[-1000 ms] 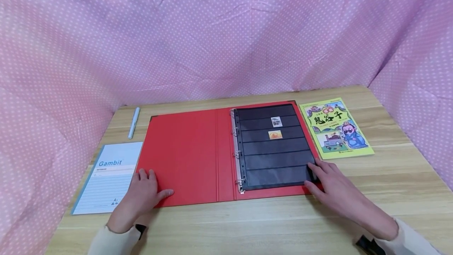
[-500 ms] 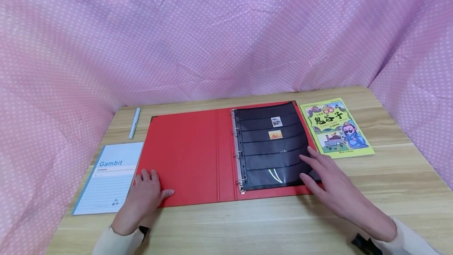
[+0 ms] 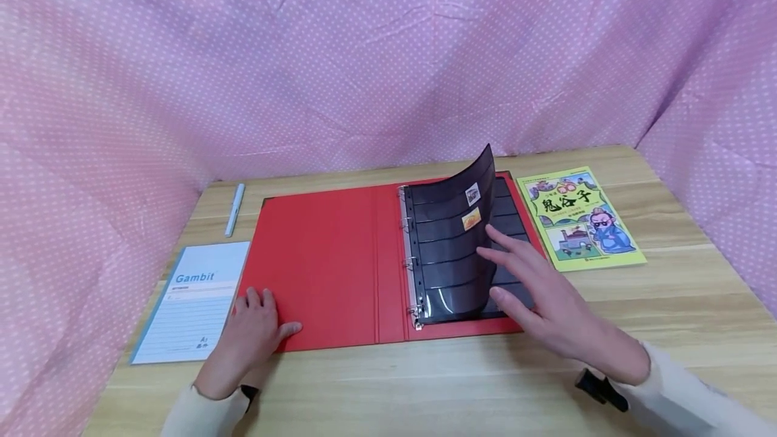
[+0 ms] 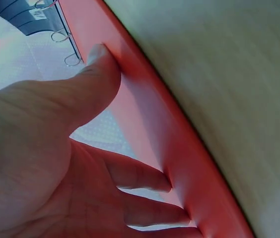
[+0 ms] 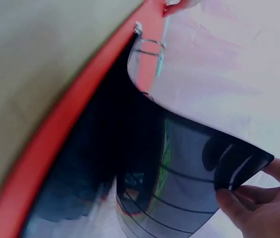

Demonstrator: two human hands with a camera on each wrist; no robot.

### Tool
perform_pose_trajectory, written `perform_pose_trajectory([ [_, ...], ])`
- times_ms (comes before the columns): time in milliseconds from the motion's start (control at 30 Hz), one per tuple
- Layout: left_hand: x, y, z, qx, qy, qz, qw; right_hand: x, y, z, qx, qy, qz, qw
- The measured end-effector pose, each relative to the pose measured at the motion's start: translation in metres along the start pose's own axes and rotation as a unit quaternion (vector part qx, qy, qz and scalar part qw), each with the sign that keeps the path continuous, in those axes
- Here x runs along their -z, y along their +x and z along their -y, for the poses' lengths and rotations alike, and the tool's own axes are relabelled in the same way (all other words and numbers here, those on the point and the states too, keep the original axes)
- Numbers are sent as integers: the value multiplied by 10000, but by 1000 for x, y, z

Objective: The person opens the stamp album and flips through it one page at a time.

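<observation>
A red ring binder [image 3: 315, 268] lies spread out on the table. Its black pocket page [image 3: 452, 248] carries two small stamps: a grey-white stamp [image 3: 473, 194] and an orange-yellow stamp [image 3: 471, 219]. My right hand [image 3: 546, 302] holds that page by its outer edge, thumb on one side and fingers on the other. The page curves up and leftward off another black page [image 3: 512, 228] beneath. In the right wrist view its raised corner sits at the fingertips of my right hand [image 5: 264, 203]. My left hand [image 3: 251, 329] rests on the cover's lower left corner, fingers spread.
A light blue notebook [image 3: 188, 309] lies left of the binder, partly behind my left forearm. Above it is a pale blue pen [image 3: 235, 210]. A yellow-green illustrated book [image 3: 579, 221] lies close to the binder's right edge. Pink dotted cloth [image 3: 388, 66] hangs behind the table.
The black page has lifted from nearly flat and bent leftward, uncovering another page below. My right hand has moved left and up with it. My left hand stays on the cover.
</observation>
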State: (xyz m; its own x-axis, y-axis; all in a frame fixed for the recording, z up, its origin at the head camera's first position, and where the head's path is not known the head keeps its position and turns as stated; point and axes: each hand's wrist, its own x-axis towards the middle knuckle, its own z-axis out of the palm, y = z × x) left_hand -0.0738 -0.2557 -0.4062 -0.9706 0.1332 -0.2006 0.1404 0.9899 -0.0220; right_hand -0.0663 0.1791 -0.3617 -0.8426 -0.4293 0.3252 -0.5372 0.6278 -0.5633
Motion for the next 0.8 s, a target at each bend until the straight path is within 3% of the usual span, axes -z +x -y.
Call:
perform_pose_trajectory([
  [200, 1, -1, -1, -6, 199, -3, 9998, 6, 17, 8, 702, 313, -50, 9970],
  [367, 1, -1, -2, -72, 348, -55, 9994, 6, 30, 22, 1453, 756, -270, 9861],
  [533, 0, 1, -3, -71, 236, -68, 9997, 6, 41, 38, 1744, 1067, -211, 9786],
  [800, -1, 2, -4, -106, 212, -111, 9997, -8, 65, 60, 2554, 1552, 100, 9543],
])
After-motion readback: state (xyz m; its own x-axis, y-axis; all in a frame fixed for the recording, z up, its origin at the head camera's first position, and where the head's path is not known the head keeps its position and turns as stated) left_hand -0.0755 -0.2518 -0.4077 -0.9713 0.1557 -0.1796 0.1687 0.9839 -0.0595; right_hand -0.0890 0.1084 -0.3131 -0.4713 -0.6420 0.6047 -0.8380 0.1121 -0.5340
